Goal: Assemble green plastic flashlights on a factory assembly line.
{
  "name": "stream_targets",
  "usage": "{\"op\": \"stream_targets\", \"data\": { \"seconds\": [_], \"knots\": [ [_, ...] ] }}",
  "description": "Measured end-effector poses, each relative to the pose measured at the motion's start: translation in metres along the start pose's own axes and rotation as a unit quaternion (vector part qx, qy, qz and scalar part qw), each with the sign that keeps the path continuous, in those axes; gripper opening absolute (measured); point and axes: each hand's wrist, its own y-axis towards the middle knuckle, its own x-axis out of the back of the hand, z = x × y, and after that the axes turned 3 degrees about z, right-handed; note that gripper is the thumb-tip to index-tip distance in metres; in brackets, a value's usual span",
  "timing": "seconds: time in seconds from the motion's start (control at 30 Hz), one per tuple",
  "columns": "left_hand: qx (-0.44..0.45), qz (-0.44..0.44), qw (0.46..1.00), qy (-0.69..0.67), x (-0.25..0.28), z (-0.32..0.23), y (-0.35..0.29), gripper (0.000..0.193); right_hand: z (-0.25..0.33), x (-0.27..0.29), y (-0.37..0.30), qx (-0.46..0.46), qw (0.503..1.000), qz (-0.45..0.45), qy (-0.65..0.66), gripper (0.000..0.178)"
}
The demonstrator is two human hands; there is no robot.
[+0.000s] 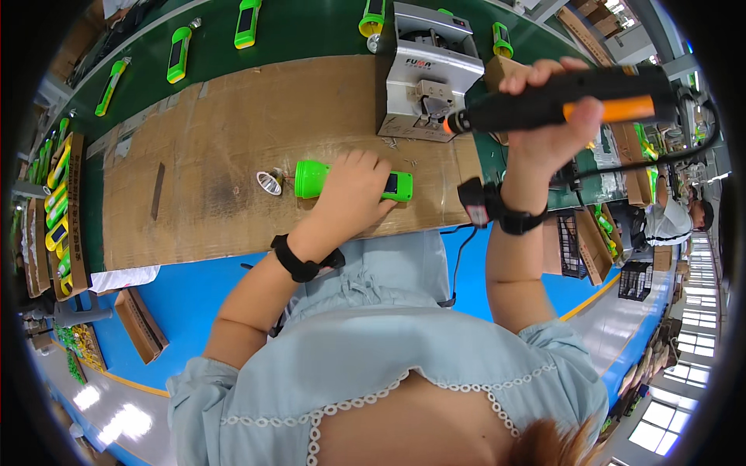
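Watching from a distance, I take the silver machine (pixel 400 97) as my landmark and judge the step to be loading the driver (pixel 505 109) at its front; the next move calls for a well-aligned tip and a steady flashlight. Far left of the machine stands a carton (pixel 76 203) with green and yellow flashlights. Nearer, lower left of the machine, a reflector (pixel 269 183) lies on the cardboard sheet (pixel 233 116), just beside the wide head of the green flashlight (pixel 309 179). My left hand (pixel 350 190) pinches that body across its middle, fingers side by side over the far edge, thumb on the near side; the head pokes out left of them, the panelled end right. Right of the machine, my right hand (pixel 546 144) wraps the driver, fingers closed around it; whether its tip touches the machine, I cannot tell.
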Motion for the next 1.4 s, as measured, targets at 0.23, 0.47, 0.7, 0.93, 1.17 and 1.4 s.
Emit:
{"op": "stream_targets", "data": {
  "seconds": [0.23, 0.47, 0.7, 0.93, 1.17, 1.4],
  "knots": [
    [-0.017, 0.002, 0.998, -0.062, -0.016, -0.011, 0.019, 0.044, -0.036, -0.003, 0.018, 0.023, 0.98, 0.011, -0.197, 0.027],
    [0.0, -0.005, 0.997, -0.079, -0.019, -0.01, 0.019, 0.043, -0.03, -0.005, 0.02, -0.03, 0.972, 0.03, -0.229, 0.028],
    [0.003, -0.022, 0.996, -0.081, -0.021, -0.008, 0.019, 0.039, 0.001, -0.015, -0.024, -0.123, 0.991, 0.024, -0.038, 0.028],
    [0.019, -0.027, 0.997, -0.063, -0.02, -0.011, 0.018, 0.039, 0.0, -0.013, -0.038, -0.113, 0.983, 0.055, -0.136, 0.042],
    [0.021, -0.017, 0.998, -0.062, -0.02, -0.011, 0.019, 0.039, -0.006, -0.011, -0.041, -0.118, 0.981, 0.038, -0.151, 0.041],
    [0.027, -0.013, 0.996, -0.08, -0.02, -0.013, 0.016, 0.039, -0.009, -0.012, -0.043, -0.117, 0.982, 0.033, -0.146, 0.043]
  ]
}}
